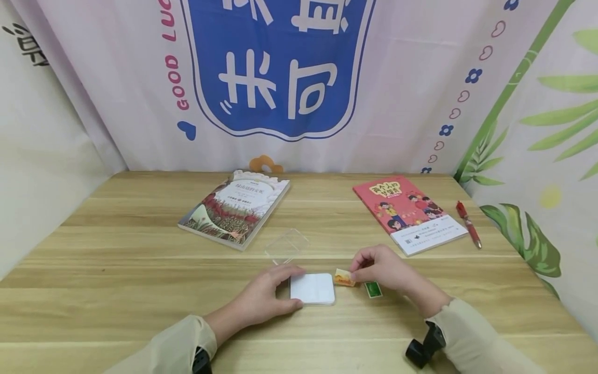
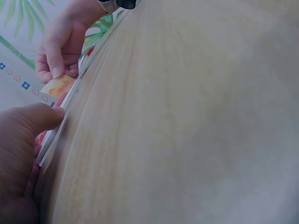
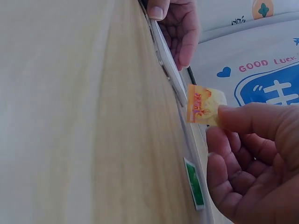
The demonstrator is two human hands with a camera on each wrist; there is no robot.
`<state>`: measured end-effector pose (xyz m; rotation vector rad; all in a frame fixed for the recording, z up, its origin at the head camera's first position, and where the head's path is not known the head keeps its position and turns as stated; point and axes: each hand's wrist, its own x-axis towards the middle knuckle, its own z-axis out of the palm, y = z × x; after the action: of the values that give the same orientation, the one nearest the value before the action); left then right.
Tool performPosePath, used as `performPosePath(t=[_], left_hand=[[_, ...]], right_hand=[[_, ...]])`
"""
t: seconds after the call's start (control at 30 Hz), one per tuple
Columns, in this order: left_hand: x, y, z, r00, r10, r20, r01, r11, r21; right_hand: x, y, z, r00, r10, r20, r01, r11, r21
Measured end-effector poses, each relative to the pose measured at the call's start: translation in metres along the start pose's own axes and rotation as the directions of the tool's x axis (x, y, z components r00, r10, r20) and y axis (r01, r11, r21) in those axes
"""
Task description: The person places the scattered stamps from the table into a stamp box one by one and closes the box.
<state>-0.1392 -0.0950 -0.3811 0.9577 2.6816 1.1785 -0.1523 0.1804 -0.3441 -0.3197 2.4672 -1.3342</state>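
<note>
Between the thumb and fingers of my left hand [image 1: 263, 296], a thin white rounded-corner pad [image 1: 312, 289] lies held along its left side on the table. My right hand [image 1: 385, 270] pinches a small yellow-and-orange stamp [image 3: 205, 104] between thumb and forefinger. That stamp is tilted up, just past the pad's right edge, with one end hidden under the fingertips. A green stamp with a white border [image 1: 373, 289] lies flat on the table below my right hand. Behind the pad rests a clear plastic case [image 1: 287, 245], a little beyond my left fingers.
A thick book with a landscape cover [image 1: 238, 205] lies at the back left of the wooden table [image 1: 117, 291]. To the back right are a red-and-white book [image 1: 406, 213] and a red pen [image 1: 469, 224]. Printed curtains [image 1: 397, 93] hang behind the table.
</note>
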Motion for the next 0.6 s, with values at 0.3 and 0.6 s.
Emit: performPosePath(t=[0.3,0.6], left_hand=[[0.0,0.001,0.0,1.0,-0.009,0.005,0.009,1.0,0.005],[-0.001,-0.001,0.0,1.0,-0.014,0.007,0.014,1.0,-0.007]], right_hand=[[0.005,-0.009,0.009,0.999,-0.013,0.045,0.008,0.993,0.115],[0.014,-0.013,0.021,0.996,-0.01,0.084,0.0,0.993,0.116]])
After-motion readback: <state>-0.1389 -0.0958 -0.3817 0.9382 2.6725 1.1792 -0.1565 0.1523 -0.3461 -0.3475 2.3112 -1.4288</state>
